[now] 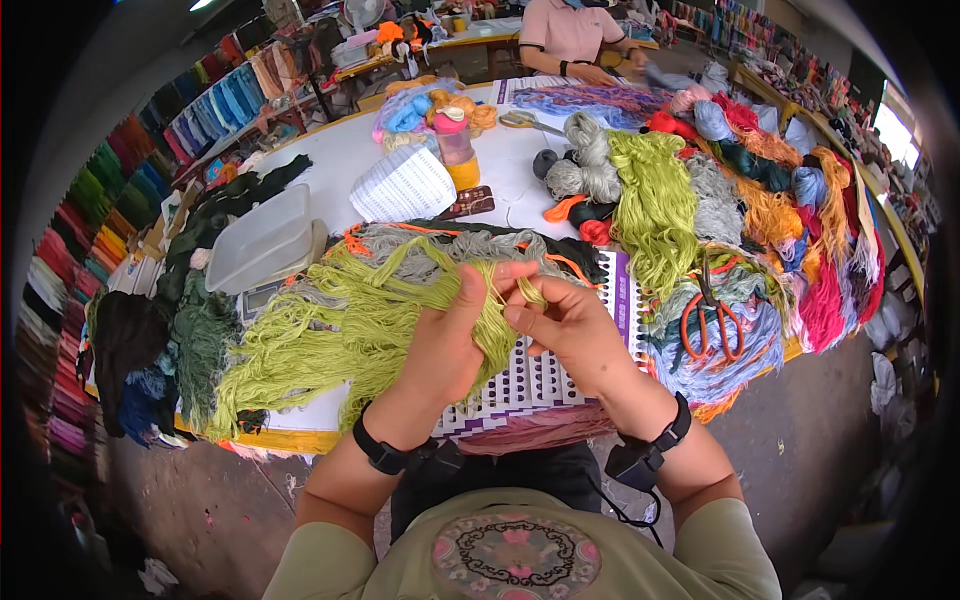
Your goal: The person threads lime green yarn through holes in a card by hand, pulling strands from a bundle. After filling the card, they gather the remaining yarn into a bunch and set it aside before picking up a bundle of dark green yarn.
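Observation:
A lime-green skein of yarn (310,345) spreads across the table's near edge, left of centre. My left hand (450,330) is closed around a thick part of it, with loose strands passing by the thumb and forefinger. Close beside it, my right hand (580,330) pinches a thin bunch of the same strands between thumb and fingers. Below both hands lie white cards with rows of dark holes (525,385), partly covered by the yarn. Grey and orange yarn (400,243) lies just behind the green skein.
Red-handled scissors (712,330) rest on pale blue yarn at the right. Another lime-green skein (655,200) lies among many coloured yarns. A clear plastic tray (262,240) sits at the left. Across the table, a person in a pink shirt (570,40) works with their hands.

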The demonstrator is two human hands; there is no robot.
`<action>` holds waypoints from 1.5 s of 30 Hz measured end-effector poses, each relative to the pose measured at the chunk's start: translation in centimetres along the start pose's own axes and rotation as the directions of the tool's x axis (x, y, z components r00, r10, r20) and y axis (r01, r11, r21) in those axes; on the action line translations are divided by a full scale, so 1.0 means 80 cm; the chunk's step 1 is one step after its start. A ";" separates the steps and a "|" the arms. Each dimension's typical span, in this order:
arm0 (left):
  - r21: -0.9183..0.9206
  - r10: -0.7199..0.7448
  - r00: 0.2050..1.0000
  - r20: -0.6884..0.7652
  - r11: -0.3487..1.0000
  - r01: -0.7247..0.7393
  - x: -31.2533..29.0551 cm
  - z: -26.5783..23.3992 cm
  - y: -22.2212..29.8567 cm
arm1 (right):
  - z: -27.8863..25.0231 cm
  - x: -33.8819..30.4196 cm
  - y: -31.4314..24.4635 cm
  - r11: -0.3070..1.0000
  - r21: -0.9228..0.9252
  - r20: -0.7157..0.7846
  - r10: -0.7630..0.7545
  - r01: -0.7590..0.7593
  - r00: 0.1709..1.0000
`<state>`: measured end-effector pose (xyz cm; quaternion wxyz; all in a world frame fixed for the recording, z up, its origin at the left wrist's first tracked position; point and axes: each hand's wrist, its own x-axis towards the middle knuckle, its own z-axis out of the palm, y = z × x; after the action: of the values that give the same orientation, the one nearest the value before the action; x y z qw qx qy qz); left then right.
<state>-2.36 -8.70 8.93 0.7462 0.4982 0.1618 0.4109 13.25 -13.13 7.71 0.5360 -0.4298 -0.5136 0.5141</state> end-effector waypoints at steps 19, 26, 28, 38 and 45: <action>0.095 0.111 0.990 -0.090 0.990 -0.103 0.000 0.005 -0.007 | -0.012 -0.005 -0.004 0.857 0.507 0.059 0.074 -0.093 0.996; 0.072 0.090 0.991 -0.096 0.994 -0.083 -0.001 0.009 -0.004 | 0.000 -0.006 -0.013 0.953 0.290 -0.026 0.094 -0.082 0.995; 0.064 0.075 0.991 -0.107 0.996 -0.068 -0.002 0.012 -0.003 | -0.001 -0.006 -0.010 0.971 0.230 -0.033 0.068 -0.058 0.997; -0.027 0.038 0.989 -0.146 0.999 -0.042 -0.001 0.000 -0.010 | -0.003 -0.005 -0.003 0.887 0.458 -0.002 0.069 -0.060 0.998; -0.276 -0.083 0.994 -0.071 0.959 0.061 0.004 -0.002 -0.002 | -0.008 -0.007 -0.010 0.851 0.522 -0.078 0.113 -0.056 0.991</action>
<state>-2.21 -8.39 8.75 0.8150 0.3671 0.1520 0.4219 14.00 -13.69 8.37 0.6351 -0.3184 -0.3079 0.6329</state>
